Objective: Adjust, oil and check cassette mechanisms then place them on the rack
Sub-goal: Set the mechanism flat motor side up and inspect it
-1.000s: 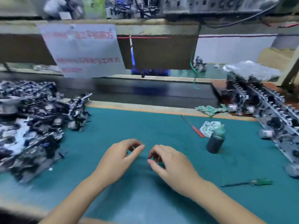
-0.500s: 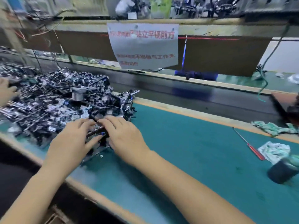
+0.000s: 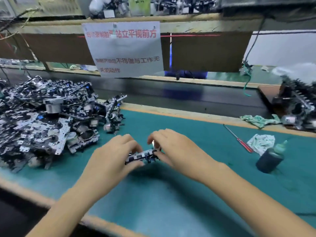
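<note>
A small black-and-silver metal cassette mechanism (image 3: 142, 155) is held just above the green bench mat (image 3: 171, 194), in the near middle of the scene, with its long axis running left to right and its right end tilted slightly up and away. The left hand (image 3: 111, 159) grips the left end, fingers curled over the top and thumb below; the right hand (image 3: 172, 149) pinches the right end, its fingers arched over the far edge. Both hands are therefore closed on the one piece, neither nearer than the other. The big heap of unprocessed black-and-silver mechanisms (image 3: 46, 124) lies to the far left. The dark round oil bottle with a green cap (image 3: 271, 159) stands well apart to the right, with the red-handled thin screwdriver (image 3: 238, 138) just beyond it, so the right hand looks the nearer one for either tool. The rack of finished mechanisms (image 3: 297, 106) sits at the far right edge. Judging by this, adjusting comes next, and the left hand would have to hold the piece alone.
</note>
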Tool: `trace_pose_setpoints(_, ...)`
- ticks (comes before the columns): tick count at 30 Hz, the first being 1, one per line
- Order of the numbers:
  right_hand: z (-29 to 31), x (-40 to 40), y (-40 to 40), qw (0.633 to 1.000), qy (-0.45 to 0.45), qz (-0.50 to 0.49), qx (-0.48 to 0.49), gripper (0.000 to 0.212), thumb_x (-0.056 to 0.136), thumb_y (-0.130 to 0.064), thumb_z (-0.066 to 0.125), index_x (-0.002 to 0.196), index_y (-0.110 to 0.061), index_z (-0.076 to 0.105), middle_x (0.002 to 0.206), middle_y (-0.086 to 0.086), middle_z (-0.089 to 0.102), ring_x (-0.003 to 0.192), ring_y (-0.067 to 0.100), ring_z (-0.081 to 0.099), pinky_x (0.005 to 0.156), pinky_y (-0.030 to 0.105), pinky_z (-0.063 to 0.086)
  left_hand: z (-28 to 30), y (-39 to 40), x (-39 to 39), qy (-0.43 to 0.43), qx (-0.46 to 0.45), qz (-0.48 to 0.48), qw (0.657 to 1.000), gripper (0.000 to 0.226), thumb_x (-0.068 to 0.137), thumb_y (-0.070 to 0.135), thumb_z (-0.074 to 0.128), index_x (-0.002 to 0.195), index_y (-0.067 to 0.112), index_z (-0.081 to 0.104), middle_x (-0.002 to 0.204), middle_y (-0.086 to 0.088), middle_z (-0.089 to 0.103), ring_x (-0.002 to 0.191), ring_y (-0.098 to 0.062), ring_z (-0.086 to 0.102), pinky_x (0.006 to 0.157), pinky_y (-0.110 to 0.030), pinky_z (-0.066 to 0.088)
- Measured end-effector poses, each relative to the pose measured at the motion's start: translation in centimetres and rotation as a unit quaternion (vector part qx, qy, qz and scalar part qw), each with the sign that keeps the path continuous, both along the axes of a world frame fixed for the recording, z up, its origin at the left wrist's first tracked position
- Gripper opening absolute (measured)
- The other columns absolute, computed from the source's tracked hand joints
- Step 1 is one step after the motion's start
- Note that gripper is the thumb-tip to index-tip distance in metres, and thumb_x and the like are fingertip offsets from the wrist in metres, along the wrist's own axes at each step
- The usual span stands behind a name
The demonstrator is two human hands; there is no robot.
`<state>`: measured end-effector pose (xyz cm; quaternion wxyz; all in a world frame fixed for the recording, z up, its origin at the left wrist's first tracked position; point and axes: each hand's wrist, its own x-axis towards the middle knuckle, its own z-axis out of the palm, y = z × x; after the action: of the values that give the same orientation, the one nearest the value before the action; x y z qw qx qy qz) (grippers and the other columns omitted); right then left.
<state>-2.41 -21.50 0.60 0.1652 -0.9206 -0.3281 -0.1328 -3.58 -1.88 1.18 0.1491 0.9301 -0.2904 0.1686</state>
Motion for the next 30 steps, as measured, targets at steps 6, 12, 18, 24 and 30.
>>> trace_pose_setpoints(6,-0.6,-7.3,-11.1,0.981,-0.044,-0.178,-0.062,0.022,0.069,-0.005,0.075,0.083,-0.013,0.061,0.079,0.000,0.057,0.073,0.020,0.057,0.060,0.030,0.045,-1.4,-12.5,-1.7,-0.089,0.014,-0.141,0.986,0.032,0.052,0.032,0.091,0.069,0.020,0.066,0.070,0.008,0.060,0.066,-0.016,0.058,0.039,-0.023,0.043)
trace_pose_setpoints(12,-3.9,-13.0,-17.4,0.959,-0.114,-0.243,-0.096,0.009,0.069,-0.004,0.069,0.073,-0.011,0.065,0.071,0.000,0.059,0.063,0.021,0.058,0.060,0.026,0.042,-6.3,-19.6,-3.3,-0.260,0.018,-0.273,0.926,0.011,0.078,0.023,0.073,0.071,0.019,0.066,0.078,0.001,0.065,0.072,-0.019,0.060,0.059,-0.028,0.047)
trace_pose_setpoints(18,-7.0,-15.4,-18.3,0.968,-0.096,-0.233,-0.016,0.022,0.081,-0.035,0.059,0.081,-0.016,0.069,0.081,-0.004,0.062,0.072,0.014,0.058,0.063,0.023,0.047,-8.8,-18.1,-0.4,0.034,-0.051,-0.285,0.956,0.099,0.058,0.077,0.066,0.139,0.035,0.031,0.148,0.008,0.029,0.136,-0.011,0.030,0.112,-0.029,0.022)
trace_pose_setpoints(24,-7.4,-15.3,-18.9,0.938,-0.063,-0.302,0.155,0.021,0.088,-0.031,0.051,0.083,-0.016,0.064,0.082,-0.012,0.059,0.077,0.009,0.055,0.068,0.026,0.044,-9.0,-17.5,0.4,0.259,-0.143,-0.264,0.918,0.104,0.052,0.068,0.078,0.133,0.065,0.012,0.132,0.051,0.022,0.125,0.018,0.029,0.101,-0.003,0.022)
trace_pose_setpoints(30,-7.8,-15.2,-19.0,0.912,-0.032,-0.336,0.231,0.013,0.087,-0.033,0.051,0.082,-0.024,0.059,0.080,-0.020,0.055,0.077,0.001,0.052,0.067,0.017,0.041,-8.9,-17.3,0.6,0.281,-0.126,-0.255,0.916,0.112,0.048,0.062,0.084,0.133,0.065,0.010,0.129,0.053,0.022,0.124,0.020,0.028,0.099,0.000,0.021)
